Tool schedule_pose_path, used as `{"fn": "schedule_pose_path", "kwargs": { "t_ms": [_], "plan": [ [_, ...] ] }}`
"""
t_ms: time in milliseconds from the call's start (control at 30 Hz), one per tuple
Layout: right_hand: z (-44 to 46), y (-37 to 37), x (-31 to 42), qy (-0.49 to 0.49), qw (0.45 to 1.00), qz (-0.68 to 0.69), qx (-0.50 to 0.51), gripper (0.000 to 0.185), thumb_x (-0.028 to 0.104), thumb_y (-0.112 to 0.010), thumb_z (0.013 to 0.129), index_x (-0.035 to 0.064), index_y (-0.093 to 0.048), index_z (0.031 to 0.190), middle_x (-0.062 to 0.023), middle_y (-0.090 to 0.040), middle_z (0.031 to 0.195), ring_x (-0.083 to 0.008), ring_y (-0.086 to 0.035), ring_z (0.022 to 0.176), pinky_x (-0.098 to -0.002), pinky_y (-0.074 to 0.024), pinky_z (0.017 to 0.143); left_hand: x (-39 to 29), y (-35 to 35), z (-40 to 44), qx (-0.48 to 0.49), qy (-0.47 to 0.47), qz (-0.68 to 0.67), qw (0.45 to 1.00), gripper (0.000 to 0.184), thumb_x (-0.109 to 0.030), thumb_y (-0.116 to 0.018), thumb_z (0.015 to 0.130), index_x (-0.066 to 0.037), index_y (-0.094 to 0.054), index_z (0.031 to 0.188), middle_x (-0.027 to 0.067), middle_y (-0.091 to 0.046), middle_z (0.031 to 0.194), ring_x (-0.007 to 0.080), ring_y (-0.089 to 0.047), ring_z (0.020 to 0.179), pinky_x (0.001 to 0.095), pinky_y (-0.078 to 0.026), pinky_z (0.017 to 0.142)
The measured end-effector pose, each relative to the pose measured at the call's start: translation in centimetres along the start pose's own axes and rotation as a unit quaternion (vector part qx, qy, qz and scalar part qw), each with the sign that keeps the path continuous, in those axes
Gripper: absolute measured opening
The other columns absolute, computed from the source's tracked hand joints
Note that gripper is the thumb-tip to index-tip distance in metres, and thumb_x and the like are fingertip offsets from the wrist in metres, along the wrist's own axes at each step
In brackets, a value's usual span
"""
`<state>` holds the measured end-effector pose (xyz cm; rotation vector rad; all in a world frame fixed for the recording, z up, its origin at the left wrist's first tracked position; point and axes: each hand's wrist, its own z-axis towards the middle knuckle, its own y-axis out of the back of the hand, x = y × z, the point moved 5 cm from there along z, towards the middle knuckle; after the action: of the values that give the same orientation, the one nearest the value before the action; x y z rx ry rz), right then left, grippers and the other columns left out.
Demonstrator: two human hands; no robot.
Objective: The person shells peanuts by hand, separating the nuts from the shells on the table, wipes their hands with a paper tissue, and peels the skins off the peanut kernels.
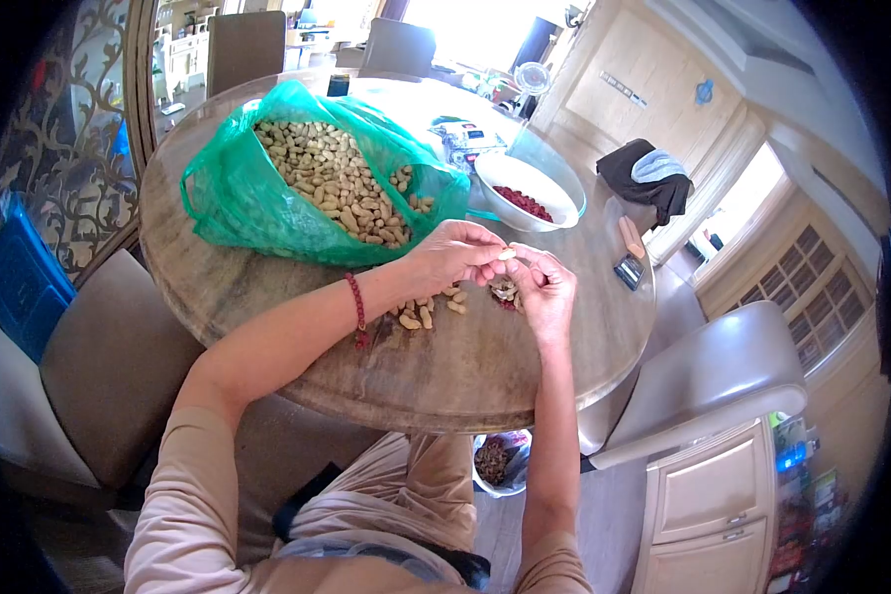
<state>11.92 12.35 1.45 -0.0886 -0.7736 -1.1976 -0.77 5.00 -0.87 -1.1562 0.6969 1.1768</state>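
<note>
Fingers [479, 235] of the left hand [449, 255] and right hand [546, 292] meet at their tips, pinched nearly closed on one small pale peanut [507, 254] above a round table [455, 381]. Just below them lie broken shells [506, 290]; below and to the left, loose peanuts [424, 311] are scattered beside the left forearm. Beyond the fingers, to the left, a green plastic bag [257, 228] gapes open, full of unshelled peanuts; the left hand hides part of its near edge. Beyond them, slightly right, stands a white bowl [552, 180] holding dark red kernels [523, 203]. To their right rests a dark flat object [628, 271]. Past the bowl lies a printed package [467, 141], its lettering too small to read. Farther right hangs dark clothing [626, 176].
</note>
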Motion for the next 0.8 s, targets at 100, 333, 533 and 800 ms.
{"fn": "schedule_pose_path", "kwargs": {
  "t_ms": [100, 333, 533, 800],
  "plan": [
    [-0.1, 0.1, 0.3, -0.015, 0.999, 0.033, -0.004, 0.021, 0.001, -0.068, 0.074, 0.0023, -0.067, 0.095, 0.0068, -0.037, 0.059, -0.0024, -0.031, 0.052, -0.0191, -0.0276, 0.046, -0.1, 0.1, -0.1, -0.003, -0.001, -0.013, 1.0, 0.015, -0.012, -0.06, 0.085, 0.0, -0.061, 0.093, 0.0042, -0.061, 0.077, 0.0087, -0.056, 0.064, 0.0204, -0.046, 0.057],
    [-0.2, -0.5, -0.1, -0.076, 0.987, 0.14, 0.005, 0.015, 0.004, -0.069, 0.076, -0.0013, -0.066, 0.09, -0.0026, -0.064, 0.075, -0.0041, -0.053, 0.063, -0.0176, -0.0431, 0.056, -0.2, 0.0, -0.2, -0.029, 0.003, 0.015, 0.999, 0.014, -0.008, -0.062, 0.082, 0.001, -0.06, 0.093, 0.0068, -0.063, 0.082, 0.0113, -0.06, 0.069, 0.0235, -0.051, 0.063],
    [-0.2, -0.6, 0.1, -0.082, 0.988, 0.132, 0.008, 0.015, 0.006, -0.07, 0.075, -0.0022, -0.066, 0.088, -0.0031, -0.064, 0.076, -0.005, -0.055, 0.065, -0.0181, -0.045, 0.057, -0.3, -0.1, -0.3, -0.04, -0.012, 0.037, 0.998, 0.014, -0.004, -0.063, 0.08, 0.001, -0.059, 0.092, 0.0093, -0.063, 0.087, 0.0145, -0.063, 0.075, 0.0257, -0.054, 0.067],
    [-0.3, -0.5, 0.3, -0.086, 0.987, 0.137, 0.007, 0.005, 0.002, -0.067, 0.076, -0.0012, -0.065, 0.08, 0.0029, -0.057, 0.065, -0.0006, -0.045, 0.055, -0.0166, -0.0367, 0.048, -0.2, -0.4, -0.4, -0.013, -0.016, 0.032, 0.999, 0.014, -0.003, -0.062, 0.08, 0.002, -0.058, 0.093, 0.0098, -0.064, 0.086, 0.0143, -0.063, 0.072, 0.0255, -0.054, 0.067]
  ]
}}
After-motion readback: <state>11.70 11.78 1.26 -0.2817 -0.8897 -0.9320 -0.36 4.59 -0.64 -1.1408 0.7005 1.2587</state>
